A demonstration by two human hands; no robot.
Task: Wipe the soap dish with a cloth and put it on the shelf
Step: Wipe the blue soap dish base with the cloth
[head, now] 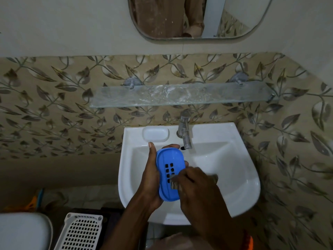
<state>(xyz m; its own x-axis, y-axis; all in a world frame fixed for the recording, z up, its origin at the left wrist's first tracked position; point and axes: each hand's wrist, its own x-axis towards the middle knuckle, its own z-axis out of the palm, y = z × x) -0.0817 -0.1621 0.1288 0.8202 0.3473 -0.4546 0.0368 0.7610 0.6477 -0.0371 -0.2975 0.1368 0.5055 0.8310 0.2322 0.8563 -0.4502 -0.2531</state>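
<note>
My left hand (150, 179) grips a blue soap dish (169, 174) from its left side and underneath, holding it over the white sink (234, 177). The dish is oval with a block of square drain holes in its middle. My right hand (196, 188) holds a small grey cloth (175, 183) bunched in its fingers and presses it against the lower right part of the dish; the cloth is blurred. The frosted glass shelf (183, 95) is mounted on the tiled wall above the sink.
A white soap tray (155, 134) lies on the sink's back ledge left of the metal tap (185, 132). A mirror (196, 17) hangs above the shelf. A white perforated basket (81, 233) and a toilet lid (21, 231) are at lower left.
</note>
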